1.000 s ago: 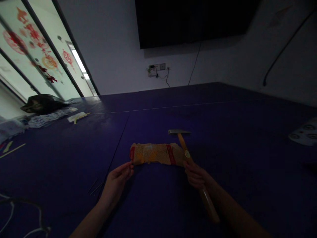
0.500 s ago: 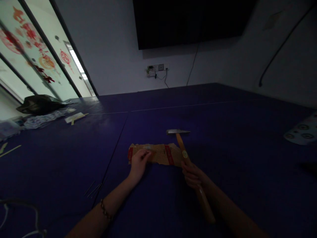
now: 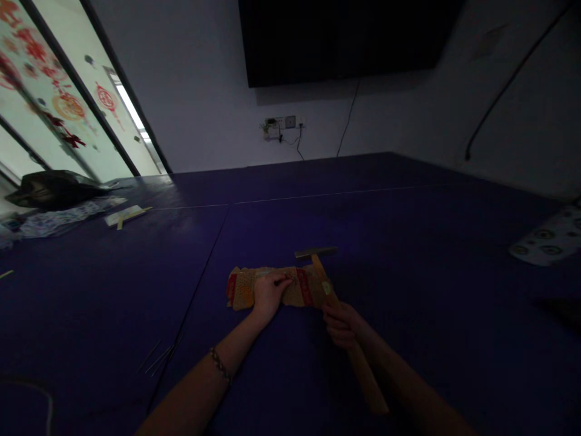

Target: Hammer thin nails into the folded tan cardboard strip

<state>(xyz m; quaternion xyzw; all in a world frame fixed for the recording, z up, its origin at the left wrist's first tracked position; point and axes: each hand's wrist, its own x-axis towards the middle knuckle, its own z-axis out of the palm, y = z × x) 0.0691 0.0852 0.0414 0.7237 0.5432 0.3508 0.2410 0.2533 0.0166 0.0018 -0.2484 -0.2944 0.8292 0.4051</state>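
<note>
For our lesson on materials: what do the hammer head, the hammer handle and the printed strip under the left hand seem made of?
Hammer head: probably metal, dull grey and slim. Hammer handle: likely smooth wood, going by its yellow-brown colour. Printed strip: perhaps matt cardboard, brown and ragged-edged.

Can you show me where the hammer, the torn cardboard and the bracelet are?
Hammer (image 3: 331, 295): head view, on its wooden handle.
Torn cardboard (image 3: 293, 297): head view, on its brown surface.
Bracelet (image 3: 219, 364): head view, on the middle of its band.
</note>
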